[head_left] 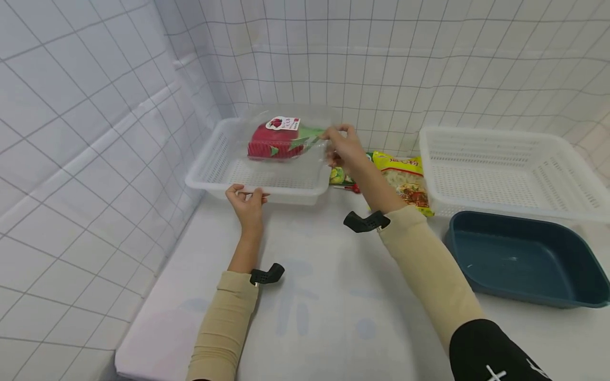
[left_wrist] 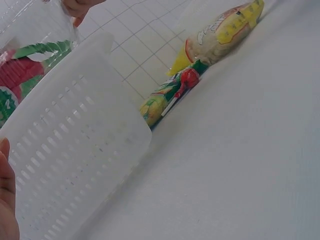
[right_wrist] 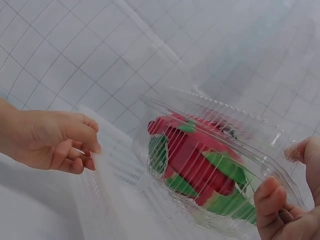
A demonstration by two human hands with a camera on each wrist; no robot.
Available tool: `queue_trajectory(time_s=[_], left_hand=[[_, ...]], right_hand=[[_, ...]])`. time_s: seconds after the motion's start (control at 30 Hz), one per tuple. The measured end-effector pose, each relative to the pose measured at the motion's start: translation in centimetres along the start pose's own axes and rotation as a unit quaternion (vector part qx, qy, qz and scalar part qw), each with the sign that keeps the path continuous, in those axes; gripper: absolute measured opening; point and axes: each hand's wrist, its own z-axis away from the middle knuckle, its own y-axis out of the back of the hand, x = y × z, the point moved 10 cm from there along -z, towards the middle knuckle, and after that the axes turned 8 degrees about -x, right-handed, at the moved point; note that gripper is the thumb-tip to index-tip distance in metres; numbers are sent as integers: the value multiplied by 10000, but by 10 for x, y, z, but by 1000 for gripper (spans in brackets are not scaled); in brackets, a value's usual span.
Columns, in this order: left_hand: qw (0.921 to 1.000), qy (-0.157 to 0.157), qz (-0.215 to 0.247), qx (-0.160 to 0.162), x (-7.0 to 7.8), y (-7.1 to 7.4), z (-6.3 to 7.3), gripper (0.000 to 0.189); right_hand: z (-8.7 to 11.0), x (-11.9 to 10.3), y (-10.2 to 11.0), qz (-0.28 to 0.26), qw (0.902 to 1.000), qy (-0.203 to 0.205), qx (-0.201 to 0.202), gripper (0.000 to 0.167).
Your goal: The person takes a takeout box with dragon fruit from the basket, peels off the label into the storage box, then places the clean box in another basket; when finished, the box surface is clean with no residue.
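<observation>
A clear plastic clamshell box (right_wrist: 200, 165) with a red and green dragon fruit (head_left: 276, 140) inside is held by my right hand (head_left: 347, 150), which pinches its right end. The box hangs over a white perforated basket (head_left: 252, 191) at the back left, tilted in the right wrist view. My left hand (head_left: 248, 203) grips the near rim of that basket between thumb and fingers. In the left wrist view the basket's slotted side wall (left_wrist: 85, 130) fills the left part, and only a bit of the left hand shows.
Right of the basket lie a green packet (left_wrist: 160, 100), a red lollipop (left_wrist: 187, 80) and a yellow food bag (head_left: 405, 180). Another white basket (head_left: 505, 169) stands at the back right, with a dark blue tub (head_left: 519, 259) before it. Grid-patterned walls (head_left: 305, 58) enclose the back and left.
</observation>
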Motion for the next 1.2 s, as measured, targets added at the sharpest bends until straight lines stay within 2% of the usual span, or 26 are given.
queue_trajectory(time_s=[0.47,0.9,1.2], left_hand=[[9999,-1,-92,-46,0,2,-3,38],[10000,29,-47,-77,1,4,-2,38],[9999,28,-65,-101,1,5,-6,39]], right_hand=[[16,-17,35,-156,9997,31,167,30],[34,-28,65,-261,9989,207,344,30],[53,-36,87,-315,9986,184,372,39]])
